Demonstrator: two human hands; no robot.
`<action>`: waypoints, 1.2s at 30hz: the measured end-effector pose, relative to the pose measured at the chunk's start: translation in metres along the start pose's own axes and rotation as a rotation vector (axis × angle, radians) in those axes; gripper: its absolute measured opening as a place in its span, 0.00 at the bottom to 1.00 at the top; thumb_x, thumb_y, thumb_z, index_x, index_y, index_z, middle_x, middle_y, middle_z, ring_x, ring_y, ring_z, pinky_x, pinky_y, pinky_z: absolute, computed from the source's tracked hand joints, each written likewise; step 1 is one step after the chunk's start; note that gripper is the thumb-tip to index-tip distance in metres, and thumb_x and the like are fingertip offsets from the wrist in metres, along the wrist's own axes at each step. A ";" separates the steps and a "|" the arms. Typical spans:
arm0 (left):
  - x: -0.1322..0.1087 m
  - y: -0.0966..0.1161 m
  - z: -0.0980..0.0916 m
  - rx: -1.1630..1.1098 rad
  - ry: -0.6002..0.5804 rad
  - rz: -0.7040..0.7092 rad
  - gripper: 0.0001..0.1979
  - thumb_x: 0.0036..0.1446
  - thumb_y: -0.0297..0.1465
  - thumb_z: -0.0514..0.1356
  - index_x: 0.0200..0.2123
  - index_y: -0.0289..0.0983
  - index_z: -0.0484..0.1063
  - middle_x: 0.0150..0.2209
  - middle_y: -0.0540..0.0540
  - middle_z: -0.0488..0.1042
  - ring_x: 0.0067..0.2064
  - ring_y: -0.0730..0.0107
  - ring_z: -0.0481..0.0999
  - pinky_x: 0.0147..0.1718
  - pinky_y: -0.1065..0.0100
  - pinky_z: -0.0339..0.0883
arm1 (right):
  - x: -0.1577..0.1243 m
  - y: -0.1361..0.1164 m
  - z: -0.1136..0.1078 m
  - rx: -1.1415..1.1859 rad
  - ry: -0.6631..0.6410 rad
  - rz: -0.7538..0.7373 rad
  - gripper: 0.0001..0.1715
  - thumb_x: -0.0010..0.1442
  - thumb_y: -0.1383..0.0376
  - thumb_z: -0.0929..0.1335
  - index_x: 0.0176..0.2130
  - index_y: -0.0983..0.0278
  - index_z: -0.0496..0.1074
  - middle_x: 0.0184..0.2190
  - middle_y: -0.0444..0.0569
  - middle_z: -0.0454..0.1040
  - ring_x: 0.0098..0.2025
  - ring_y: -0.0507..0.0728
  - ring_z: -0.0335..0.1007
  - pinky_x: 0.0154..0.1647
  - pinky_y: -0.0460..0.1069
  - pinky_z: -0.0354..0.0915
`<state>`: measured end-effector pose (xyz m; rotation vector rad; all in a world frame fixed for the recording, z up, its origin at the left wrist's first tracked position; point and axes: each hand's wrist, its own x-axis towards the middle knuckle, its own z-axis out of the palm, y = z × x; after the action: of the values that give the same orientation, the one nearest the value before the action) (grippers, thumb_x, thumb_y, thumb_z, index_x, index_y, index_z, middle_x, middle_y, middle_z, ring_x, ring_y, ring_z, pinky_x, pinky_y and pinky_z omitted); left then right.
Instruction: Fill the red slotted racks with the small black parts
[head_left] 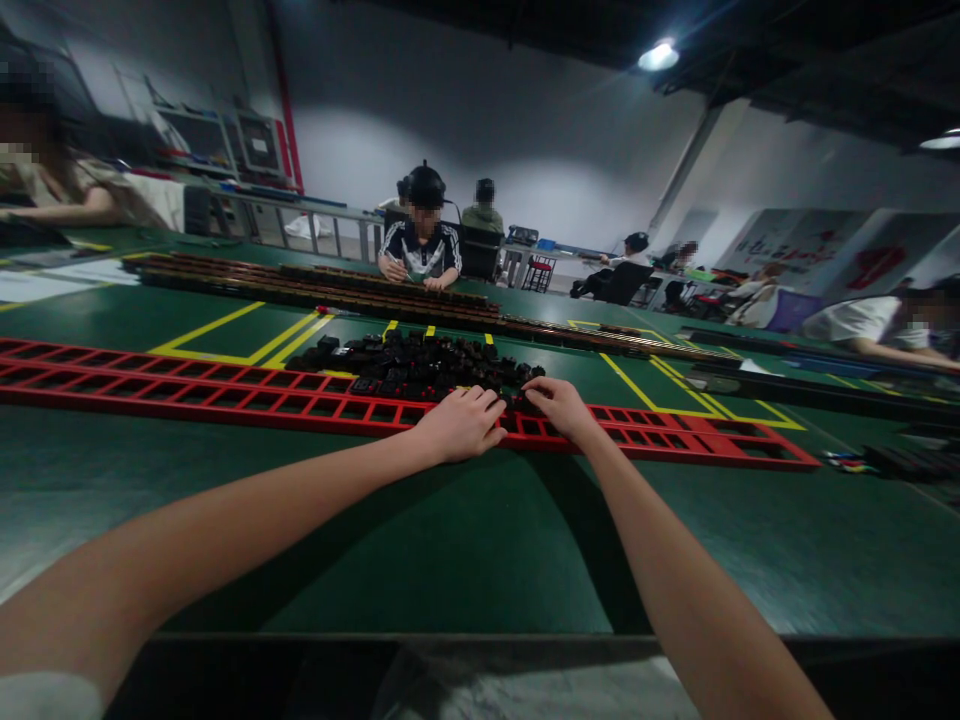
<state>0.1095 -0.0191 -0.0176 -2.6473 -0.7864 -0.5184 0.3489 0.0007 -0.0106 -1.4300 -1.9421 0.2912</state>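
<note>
A long red slotted frame (375, 410) lies across the green table in front of me. My left hand (463, 425) is closed over it, with the fingers on top and the thumb at the near edge. To its right, my right hand (559, 405) pinches a small black part over the frame; the fingers partly hide that part. Just behind the frame is a heap of small black parts (420, 355), some touching its far edge. Their exact kind is too small to make out.
Long brown strips (315, 285) lie stacked beyond the heap. Yellow tape lines (630, 382) mark the green tabletop (420, 550). Dark rails (825, 385) and a bundle of coloured wires (847, 461) lie to the right. A person (424, 240) sits across the table; others sit farther off.
</note>
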 end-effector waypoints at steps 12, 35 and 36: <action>0.000 0.000 -0.002 -0.009 -0.011 -0.009 0.22 0.70 0.42 0.50 0.57 0.33 0.69 0.53 0.37 0.72 0.53 0.53 0.71 0.49 0.56 0.65 | 0.006 -0.008 0.005 -0.129 0.003 0.058 0.13 0.63 0.67 0.64 0.37 0.65 0.79 0.37 0.52 0.81 0.40 0.58 0.76 0.47 0.51 0.67; 0.000 0.000 -0.001 -0.012 -0.002 0.001 0.22 0.70 0.41 0.49 0.57 0.33 0.69 0.52 0.37 0.72 0.52 0.52 0.71 0.48 0.56 0.65 | 0.005 -0.007 0.007 -0.114 0.049 0.057 0.12 0.62 0.68 0.65 0.39 0.63 0.79 0.37 0.50 0.81 0.39 0.57 0.75 0.45 0.50 0.67; 0.000 0.000 -0.001 -0.012 -0.003 0.000 0.22 0.70 0.41 0.49 0.57 0.33 0.69 0.52 0.37 0.72 0.52 0.52 0.71 0.48 0.56 0.65 | 0.005 -0.007 0.007 -0.111 0.050 0.058 0.12 0.63 0.69 0.65 0.39 0.63 0.79 0.37 0.50 0.81 0.40 0.57 0.75 0.45 0.50 0.67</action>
<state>0.1092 -0.0195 -0.0162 -2.6597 -0.7869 -0.5208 0.3378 0.0044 -0.0099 -1.5528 -1.9040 0.1749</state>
